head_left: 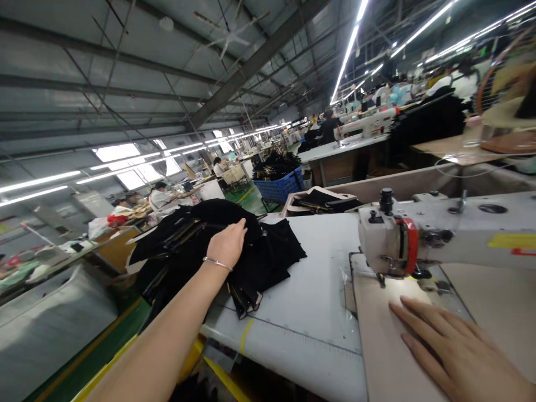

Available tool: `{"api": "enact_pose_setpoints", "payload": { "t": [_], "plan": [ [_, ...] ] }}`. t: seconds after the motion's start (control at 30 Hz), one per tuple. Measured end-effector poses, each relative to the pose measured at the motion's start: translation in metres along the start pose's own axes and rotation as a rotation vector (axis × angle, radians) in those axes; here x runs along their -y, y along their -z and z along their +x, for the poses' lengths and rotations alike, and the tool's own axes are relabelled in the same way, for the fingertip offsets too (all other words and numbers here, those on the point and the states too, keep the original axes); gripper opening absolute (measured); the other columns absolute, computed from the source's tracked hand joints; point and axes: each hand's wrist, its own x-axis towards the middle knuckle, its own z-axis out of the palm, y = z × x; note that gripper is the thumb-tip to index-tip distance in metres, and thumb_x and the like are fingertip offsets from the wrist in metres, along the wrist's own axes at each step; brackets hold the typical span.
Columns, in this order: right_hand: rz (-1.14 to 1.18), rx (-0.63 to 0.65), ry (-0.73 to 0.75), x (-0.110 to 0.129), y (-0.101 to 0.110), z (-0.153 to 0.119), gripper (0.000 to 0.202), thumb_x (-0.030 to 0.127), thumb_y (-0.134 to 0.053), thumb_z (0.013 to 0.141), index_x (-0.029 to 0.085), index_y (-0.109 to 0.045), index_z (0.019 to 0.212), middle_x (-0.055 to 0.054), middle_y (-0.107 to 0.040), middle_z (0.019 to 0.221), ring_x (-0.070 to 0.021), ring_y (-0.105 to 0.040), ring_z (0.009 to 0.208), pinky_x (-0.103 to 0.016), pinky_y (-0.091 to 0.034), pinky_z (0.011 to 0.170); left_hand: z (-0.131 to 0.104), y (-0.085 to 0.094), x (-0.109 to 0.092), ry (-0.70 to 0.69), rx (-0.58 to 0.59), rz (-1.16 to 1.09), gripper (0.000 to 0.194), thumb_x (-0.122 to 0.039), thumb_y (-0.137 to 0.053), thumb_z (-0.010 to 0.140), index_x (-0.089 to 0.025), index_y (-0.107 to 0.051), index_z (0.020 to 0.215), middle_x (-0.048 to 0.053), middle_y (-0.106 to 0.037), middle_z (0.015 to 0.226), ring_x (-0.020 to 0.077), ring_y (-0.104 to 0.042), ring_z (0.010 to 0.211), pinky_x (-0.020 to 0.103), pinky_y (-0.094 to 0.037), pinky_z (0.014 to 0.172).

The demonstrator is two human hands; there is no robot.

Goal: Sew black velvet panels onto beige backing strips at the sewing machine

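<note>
So the left grip (227,241) is on top of a messy heap of black fabric pieces (272,254), fingers bent over the cloth; can't tell if it's actually pinching any. The heap's matte, crumpled and layered, long axis roughly side to side, spreading both ways from that grip. Dark zipper strips (245,301) with pale ends poke out just below it, angled toward the near edge of the bench (310,290). Right grip (452,346) is unclenched, fingers spread on a smooth beige sheet (381,335) running lengthwise away, with the sewing machine (469,229) just beyond that hand.
</note>
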Motion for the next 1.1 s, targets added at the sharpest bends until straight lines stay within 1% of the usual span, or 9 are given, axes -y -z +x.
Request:
{"api": "enact_pose_setpoints", "payload": {
  "t": [0.17, 0.3, 0.43, 0.53, 0.63, 0.77, 0.87, 0.97, 1.1],
  "plan": [
    [-0.145, 0.149, 0.076, 0.015, 0.025, 0.016, 0.042, 0.045, -0.045, 0.092, 0.033, -0.054, 0.131, -0.003, -0.062, 0.124, -0.0256, -0.055, 0.112, -0.046, -0.042, 0.090, -0.040, -0.059, -0.118, -0.399, 0.256, -0.288, 0.037, -0.039, -0.046, 0.096, -0.023, -0.057, 0.128, 0.004, -0.069, 0.097, 0.0185, -0.067, 0.088, 0.032, -0.053, 0.087],
    [-0.151, 0.162, 0.082, 0.019, 0.032, 0.023, 0.039, 0.039, -0.042, 0.094, 0.031, -0.055, 0.130, -0.005, -0.063, 0.120, -0.0247, -0.055, 0.109, -0.044, -0.041, 0.087, -0.039, -0.106, -0.166, -0.527, 0.277, -0.409, 0.044, -0.030, -0.056, 0.091, -0.020, -0.049, 0.134, 0.012, -0.053, 0.131, 0.0258, -0.051, 0.121, 0.045, -0.039, 0.105],
    [-0.149, 0.157, 0.088, 0.020, 0.032, 0.022, 0.040, 0.038, -0.041, 0.095, 0.030, -0.052, 0.132, -0.006, -0.058, 0.129, -0.0251, -0.053, 0.114, -0.044, -0.039, 0.090, -0.013, -0.119, -0.172, -0.498, 0.334, -0.465, 0.036, -0.038, -0.065, 0.083, -0.018, -0.059, 0.112, 0.008, -0.059, 0.112, 0.0247, -0.055, 0.109, 0.041, -0.043, 0.098],
    [-0.143, 0.158, 0.092, 0.020, 0.032, 0.022, 0.040, 0.037, -0.041, 0.094, 0.029, -0.052, 0.132, -0.006, -0.058, 0.130, -0.0253, -0.053, 0.115, -0.044, -0.038, 0.090, -0.007, -0.113, -0.173, -0.463, 0.373, -0.497, 0.023, -0.034, -0.070, 0.076, -0.018, -0.060, 0.089, 0.004, -0.059, 0.093, 0.0208, -0.058, 0.091, 0.032, -0.048, 0.082],
    [-0.139, 0.153, 0.088, 0.020, 0.032, 0.022, 0.040, 0.034, -0.042, 0.094, 0.029, -0.053, 0.132, -0.007, -0.058, 0.130, -0.0254, -0.053, 0.115, -0.044, -0.038, 0.090, -0.012, -0.105, -0.177, -0.431, 0.417, -0.545, 0.024, -0.029, -0.071, 0.072, -0.019, -0.057, 0.089, 0.000, -0.060, 0.089, 0.0163, -0.058, 0.078, 0.026, -0.047, 0.070],
    [-0.134, 0.151, 0.085, 0.021, 0.032, 0.022, 0.040, 0.033, -0.041, 0.093, 0.029, -0.052, 0.132, -0.007, -0.057, 0.131, -0.0252, -0.053, 0.115, -0.044, -0.037, 0.090, -0.017, -0.104, -0.185, -0.367, 0.435, -0.607, 0.026, -0.040, -0.063, 0.082, -0.020, -0.056, 0.096, 0.000, -0.062, 0.084, 0.0168, -0.059, 0.072, 0.026, -0.046, 0.065],
    [-0.136, 0.149, 0.084, 0.022, 0.033, 0.022, 0.040, 0.033, -0.041, 0.094, 0.029, -0.052, 0.132, -0.007, -0.057, 0.131, -0.0254, -0.053, 0.115, -0.044, -0.037, 0.090, -0.017, -0.100, -0.189, -0.332, 0.396, -0.648, 0.023, -0.041, -0.050, 0.091, -0.019, -0.058, 0.085, 0.002, -0.060, 0.075, 0.0196, -0.060, 0.073, 0.029, -0.045, 0.068],
    [-0.137, 0.152, 0.084, 0.022, 0.033, 0.023, 0.040, 0.033, -0.040, 0.094, 0.029, -0.051, 0.133, -0.007, -0.057, 0.132, -0.0254, -0.052, 0.116, -0.044, -0.037, 0.090, -0.014, -0.076, -0.176, -0.314, 0.330, -0.728, 0.019, -0.035, -0.054, 0.089, -0.018, -0.057, 0.082, 0.002, -0.059, 0.079, 0.0192, -0.058, 0.079, 0.030, -0.045, 0.075],
    [-0.138, 0.165, 0.076, 0.022, 0.032, 0.023, 0.040, 0.033, -0.038, 0.096, 0.028, -0.050, 0.134, -0.007, -0.056, 0.133, -0.0253, -0.051, 0.116, -0.044, -0.036, 0.091, -0.002, -0.018, -0.136, -0.250, 0.265, -0.885, 0.026, -0.041, -0.045, 0.094, -0.017, -0.055, 0.095, 0.001, -0.060, 0.088, 0.0156, -0.058, 0.080, 0.028, -0.048, 0.075]
  ]
}}
